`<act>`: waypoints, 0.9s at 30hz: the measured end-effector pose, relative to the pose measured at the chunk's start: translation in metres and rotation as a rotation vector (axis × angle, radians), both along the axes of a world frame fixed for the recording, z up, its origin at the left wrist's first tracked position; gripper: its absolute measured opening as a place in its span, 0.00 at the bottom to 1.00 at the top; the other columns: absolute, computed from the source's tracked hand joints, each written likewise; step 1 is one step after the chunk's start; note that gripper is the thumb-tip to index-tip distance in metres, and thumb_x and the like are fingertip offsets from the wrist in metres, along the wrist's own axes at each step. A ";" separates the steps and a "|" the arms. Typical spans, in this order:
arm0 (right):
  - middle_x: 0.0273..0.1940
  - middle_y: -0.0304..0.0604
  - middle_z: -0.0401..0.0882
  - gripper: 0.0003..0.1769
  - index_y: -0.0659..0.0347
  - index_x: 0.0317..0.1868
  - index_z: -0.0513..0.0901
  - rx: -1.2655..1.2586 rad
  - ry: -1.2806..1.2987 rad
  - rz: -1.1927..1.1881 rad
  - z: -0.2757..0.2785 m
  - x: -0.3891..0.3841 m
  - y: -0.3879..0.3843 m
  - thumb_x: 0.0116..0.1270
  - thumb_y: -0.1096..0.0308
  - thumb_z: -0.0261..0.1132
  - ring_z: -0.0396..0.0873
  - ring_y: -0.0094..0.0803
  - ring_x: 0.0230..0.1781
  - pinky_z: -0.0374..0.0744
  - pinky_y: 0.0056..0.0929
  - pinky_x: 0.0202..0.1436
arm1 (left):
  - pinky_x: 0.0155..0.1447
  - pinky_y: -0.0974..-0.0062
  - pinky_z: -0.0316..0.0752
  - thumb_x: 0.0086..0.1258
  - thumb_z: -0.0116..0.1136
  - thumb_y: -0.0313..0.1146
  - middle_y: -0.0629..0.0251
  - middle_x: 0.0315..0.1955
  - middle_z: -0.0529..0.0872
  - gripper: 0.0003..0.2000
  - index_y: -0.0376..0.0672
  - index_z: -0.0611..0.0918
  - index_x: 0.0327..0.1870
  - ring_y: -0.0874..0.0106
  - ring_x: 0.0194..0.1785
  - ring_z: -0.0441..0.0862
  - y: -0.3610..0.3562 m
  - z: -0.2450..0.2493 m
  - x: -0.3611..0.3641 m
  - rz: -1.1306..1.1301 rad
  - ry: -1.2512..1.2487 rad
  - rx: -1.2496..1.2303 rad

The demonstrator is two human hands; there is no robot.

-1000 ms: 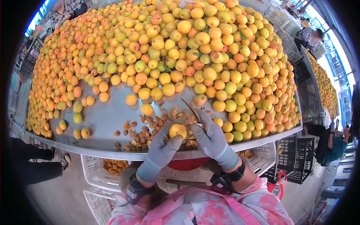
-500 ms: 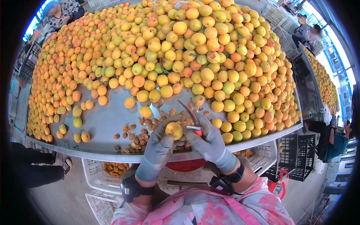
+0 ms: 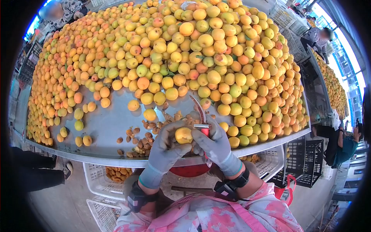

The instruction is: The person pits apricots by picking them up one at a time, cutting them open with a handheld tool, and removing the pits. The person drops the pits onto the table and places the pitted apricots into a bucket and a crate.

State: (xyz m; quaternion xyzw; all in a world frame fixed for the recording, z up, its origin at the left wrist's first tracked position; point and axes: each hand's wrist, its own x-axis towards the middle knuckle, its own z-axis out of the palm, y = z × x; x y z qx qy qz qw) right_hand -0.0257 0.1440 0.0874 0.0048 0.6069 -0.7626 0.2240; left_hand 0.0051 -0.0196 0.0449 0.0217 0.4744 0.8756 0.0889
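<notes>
In my gloved left hand (image 3: 166, 145) is a yellow apricot (image 3: 183, 135), held between thumb and fingers above the tray's front edge. My gloved right hand (image 3: 212, 142) is closed around the red handle of a curved knife (image 3: 201, 124); its blade points up and away from me. The two hands are close together, with the right fingers beside the fruit. Behind and left of them, brown pits (image 3: 145, 144) lie scattered on the metal tray (image 3: 100, 127). A large heap of apricots (image 3: 154, 50) covers most of the tray.
White crates (image 3: 101, 181) with cut orange pieces stand under the tray's front edge. Black crates (image 3: 305, 158) and a red bag (image 3: 286, 191) are at the right. Other people are at the upper left, left and right edges. A second fruit table (image 3: 332, 87) is at right.
The apricot and my left hand have shifted slightly right. The knife has turned more upright, and the lower end of its handle now shows below my right hand's fingers.
</notes>
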 end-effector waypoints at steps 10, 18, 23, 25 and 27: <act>0.28 0.35 0.77 0.23 0.63 0.66 0.67 -0.009 0.086 -0.076 0.002 0.001 -0.002 0.76 0.61 0.53 0.73 0.16 0.21 0.71 0.14 0.23 | 0.57 0.77 0.75 0.62 0.68 0.28 0.66 0.53 0.77 0.30 0.41 0.69 0.65 0.75 0.54 0.77 -0.003 0.005 -0.001 -0.010 -0.200 0.138; 0.24 0.32 0.73 0.24 0.63 0.67 0.66 -0.011 0.063 -0.004 -0.010 0.000 0.003 0.77 0.59 0.50 0.68 0.16 0.18 0.69 0.16 0.22 | 0.55 0.79 0.76 0.61 0.68 0.26 0.68 0.53 0.77 0.30 0.42 0.69 0.65 0.78 0.54 0.76 -0.003 0.001 0.000 -0.009 -0.167 0.164; 0.24 0.31 0.72 0.24 0.62 0.68 0.65 0.005 0.124 0.073 -0.011 0.000 0.002 0.78 0.59 0.49 0.68 0.16 0.18 0.69 0.16 0.23 | 0.52 0.79 0.77 0.62 0.66 0.23 0.68 0.51 0.78 0.28 0.42 0.70 0.64 0.78 0.49 0.78 0.004 0.003 -0.004 0.103 -0.156 0.118; 0.24 0.31 0.72 0.26 0.63 0.69 0.64 0.032 0.111 0.068 -0.009 0.002 0.000 0.77 0.58 0.50 0.68 0.15 0.18 0.69 0.16 0.22 | 0.52 0.79 0.77 0.62 0.66 0.23 0.67 0.51 0.78 0.28 0.42 0.70 0.64 0.78 0.49 0.79 0.000 0.006 -0.004 0.091 -0.219 0.119; 0.25 0.31 0.72 0.27 0.63 0.69 0.63 0.040 0.083 0.055 -0.010 0.003 0.000 0.77 0.57 0.51 0.69 0.15 0.18 0.69 0.16 0.22 | 0.53 0.79 0.77 0.62 0.66 0.22 0.67 0.50 0.79 0.27 0.42 0.70 0.63 0.77 0.49 0.79 -0.003 0.004 -0.003 0.082 -0.285 0.121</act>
